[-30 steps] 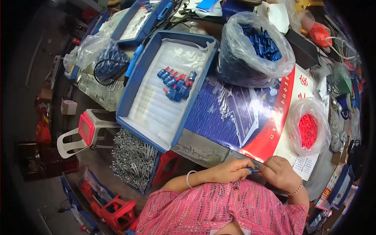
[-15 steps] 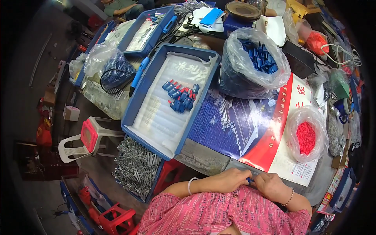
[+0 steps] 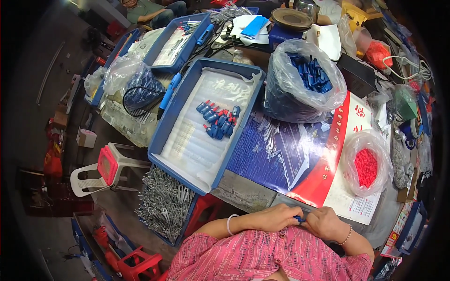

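At the table's near edge, close to my body, my two hands meet in front of my pink patterned shirt. My left hand [image 3: 280,217] is closed on a small blue plastic piece [image 3: 299,218]. My right hand [image 3: 324,223] is pinched against the same piece from the other side; its fingertips are partly hidden, and any smaller part in them does not show. Ahead and left, a blue tray [image 3: 213,185] lined with white sheet holds a cluster of blue pieces with red tips [image 3: 218,122]. A clear bag [image 3: 286,105] of blue plastic parts and another bag [image 3: 385,164] of small red parts stand beyond my hands.
A bin of thin metal pieces [image 3: 166,203] sits below the tray at left. A glossy poster [image 3: 267,154] covers the tabletop. Blue electric screwdrivers [image 3: 169,93] lie by the trays. A dark box [image 3: 356,72] stands at back right. Another person [image 3: 152,13] sits far left; a white chair [image 3: 86,180] is nearer.
The view has tilted slightly, so the table things appear a little lower. My hands stay together on the blue piece, with a small shift of the fingers.
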A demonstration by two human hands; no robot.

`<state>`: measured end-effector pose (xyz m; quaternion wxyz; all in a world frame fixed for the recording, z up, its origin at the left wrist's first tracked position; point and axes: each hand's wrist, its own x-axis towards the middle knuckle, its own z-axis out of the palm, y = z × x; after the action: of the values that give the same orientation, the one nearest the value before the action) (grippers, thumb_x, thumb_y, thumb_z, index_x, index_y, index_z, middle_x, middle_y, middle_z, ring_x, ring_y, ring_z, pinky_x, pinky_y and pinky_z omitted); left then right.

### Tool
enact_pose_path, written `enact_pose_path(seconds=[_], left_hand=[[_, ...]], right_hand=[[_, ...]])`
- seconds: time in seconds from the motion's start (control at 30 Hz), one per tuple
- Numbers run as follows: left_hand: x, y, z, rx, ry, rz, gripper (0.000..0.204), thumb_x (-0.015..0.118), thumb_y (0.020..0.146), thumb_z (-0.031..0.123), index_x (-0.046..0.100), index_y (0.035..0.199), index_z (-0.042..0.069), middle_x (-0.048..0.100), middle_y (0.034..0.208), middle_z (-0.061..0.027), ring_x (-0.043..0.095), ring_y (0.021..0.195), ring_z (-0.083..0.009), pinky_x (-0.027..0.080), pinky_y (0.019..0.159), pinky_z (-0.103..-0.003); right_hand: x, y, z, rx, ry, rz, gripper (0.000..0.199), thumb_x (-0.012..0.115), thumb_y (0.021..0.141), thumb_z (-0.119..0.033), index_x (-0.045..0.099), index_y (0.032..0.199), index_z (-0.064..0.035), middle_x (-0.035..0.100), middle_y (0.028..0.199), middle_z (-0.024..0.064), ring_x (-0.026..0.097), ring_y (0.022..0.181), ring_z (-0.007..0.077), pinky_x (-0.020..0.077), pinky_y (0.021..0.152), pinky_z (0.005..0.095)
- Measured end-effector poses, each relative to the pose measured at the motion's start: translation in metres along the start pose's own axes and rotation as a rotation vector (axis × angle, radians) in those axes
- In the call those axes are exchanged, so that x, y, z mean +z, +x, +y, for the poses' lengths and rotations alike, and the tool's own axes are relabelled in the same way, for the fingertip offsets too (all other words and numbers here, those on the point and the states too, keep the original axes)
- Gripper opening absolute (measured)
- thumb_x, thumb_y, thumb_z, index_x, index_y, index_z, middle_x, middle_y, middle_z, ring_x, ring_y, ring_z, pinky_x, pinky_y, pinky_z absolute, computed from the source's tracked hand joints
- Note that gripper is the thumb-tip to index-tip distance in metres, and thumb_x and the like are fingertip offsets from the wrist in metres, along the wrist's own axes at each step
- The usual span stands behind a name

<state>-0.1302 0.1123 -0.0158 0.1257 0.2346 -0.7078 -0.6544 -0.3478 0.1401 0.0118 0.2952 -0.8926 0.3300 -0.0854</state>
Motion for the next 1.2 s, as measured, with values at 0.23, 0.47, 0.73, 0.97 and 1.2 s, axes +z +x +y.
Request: enact_pose_path(seconds=[0.23,0.47,0.73,0.97,1.2], left_hand=[[0.003,-0.005,0.004,0.023,0.17,0.013,0.015,0.052,0.084,0.012,0.046,0.092,0.002,0.057,0.074,-0.0215,0.056,0.071,-0.041,0.042,0.058,-0.043],[0.0,0.002,-0.016,0.143,0.236,0.149,0.019,0.055,0.084,0.015,0.047,0.093,0.0,0.056,0.069,-0.021,0.056,0.062,-0.0375,0.042,0.052,-0.041],[-0.011,-0.001,-0.029,-0.073,-0.384,0.004,0.016,0.053,0.088,0.015,0.051,0.092,-0.001,0.055,0.067,-0.005,0.054,0.05,-0.0098,0.043,0.046,-0.025],[-0.021,-0.007,-0.031,-0.021,-0.375,0.089,0.014,0.054,0.085,0.013,0.05,0.09,0.001,0.055,0.063,-0.0044,0.053,0.051,-0.0095,0.04,0.045,-0.026],[-0.017,-0.008,-0.044,0.196,0.159,0.317,0.023,0.058,0.081,0.017,0.049,0.092,-0.001,0.058,0.074,-0.0263,0.056,0.071,-0.0444,0.044,0.057,-0.044]], right_hand=[[0.025,0.001,0.004,0.706,1.329,-0.196,0.031,0.051,0.09,-0.032,0.056,0.073,-0.0062,0.05,0.058,0.0007,0.042,0.046,0.0109,0.0357,0.044,0.0254],[0.018,0.011,0.015,0.757,1.33,-0.285,0.034,0.049,0.092,-0.033,0.057,0.076,-0.0041,0.046,0.057,-0.0013,0.041,0.052,0.0062,0.0337,0.047,0.0229],[0.003,0.025,0.01,-0.154,-0.217,0.042,0.024,0.067,0.072,-0.025,0.049,0.068,-0.0098,0.05,0.061,0.0056,0.052,0.054,0.0214,0.0412,0.052,0.0335],[0.022,0.031,0.009,0.057,-0.017,0.088,0.018,0.062,0.076,-0.019,0.051,0.073,-0.0045,0.05,0.06,0.0111,0.051,0.052,0.0301,0.0424,0.05,0.0372],[0.026,0.05,-0.009,0.667,0.769,0.106,0.034,0.044,0.093,-0.031,0.052,0.073,-0.0039,0.048,0.053,0.0042,0.048,0.048,0.0136,0.0399,0.046,0.028]])
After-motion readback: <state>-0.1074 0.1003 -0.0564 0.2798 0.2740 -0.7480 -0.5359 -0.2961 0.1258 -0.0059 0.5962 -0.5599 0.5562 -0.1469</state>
